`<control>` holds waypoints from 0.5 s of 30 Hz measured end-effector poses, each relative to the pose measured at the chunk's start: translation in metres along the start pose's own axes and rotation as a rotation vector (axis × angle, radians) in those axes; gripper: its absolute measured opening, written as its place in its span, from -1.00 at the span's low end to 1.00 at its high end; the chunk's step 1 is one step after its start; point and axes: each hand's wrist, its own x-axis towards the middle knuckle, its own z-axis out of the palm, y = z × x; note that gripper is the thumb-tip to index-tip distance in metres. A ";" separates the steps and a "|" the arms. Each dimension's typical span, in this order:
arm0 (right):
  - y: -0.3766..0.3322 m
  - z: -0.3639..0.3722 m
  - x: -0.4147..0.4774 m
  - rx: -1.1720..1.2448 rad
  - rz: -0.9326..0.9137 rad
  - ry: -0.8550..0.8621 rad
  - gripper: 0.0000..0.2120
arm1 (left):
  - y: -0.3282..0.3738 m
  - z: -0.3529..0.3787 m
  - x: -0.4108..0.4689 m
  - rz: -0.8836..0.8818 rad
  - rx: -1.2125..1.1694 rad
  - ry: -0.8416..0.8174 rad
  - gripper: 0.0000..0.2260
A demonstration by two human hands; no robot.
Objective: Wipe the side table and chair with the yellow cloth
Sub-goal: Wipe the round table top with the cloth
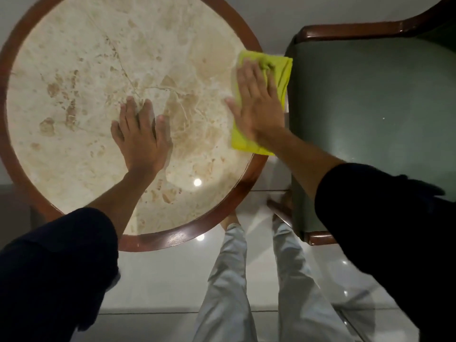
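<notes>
The round side table (81,77) has a beige marble top and a dark brown wooden rim. My left hand (139,134) lies flat on the marble near the middle, fingers spread, holding nothing. My right hand (257,104) presses flat on the yellow cloth (283,70) at the table's right edge. The cloth hangs partly over the rim toward the chair. The chair (370,114) stands right beside the table, with a green seat and brown wooden frame.
Glossy white floor tiles (160,280) lie below the table. My legs in light trousers (227,280) stand in the narrow gap between table and chair. A chair leg (278,208) reaches into that gap.
</notes>
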 end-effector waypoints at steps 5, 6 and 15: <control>-0.037 -0.002 -0.077 0.164 -0.614 -0.108 -0.38 | 0.038 -0.025 -0.001 -0.079 -0.379 -0.004 -0.47; -0.039 -0.005 -0.095 0.289 -0.538 -0.032 -0.39 | 0.043 -0.030 -0.005 -0.033 -0.435 -0.040 -0.49; -0.045 -0.005 -0.185 1.737 1.207 -0.293 -0.42 | 0.082 -0.021 -0.069 0.191 -0.385 -0.312 -0.25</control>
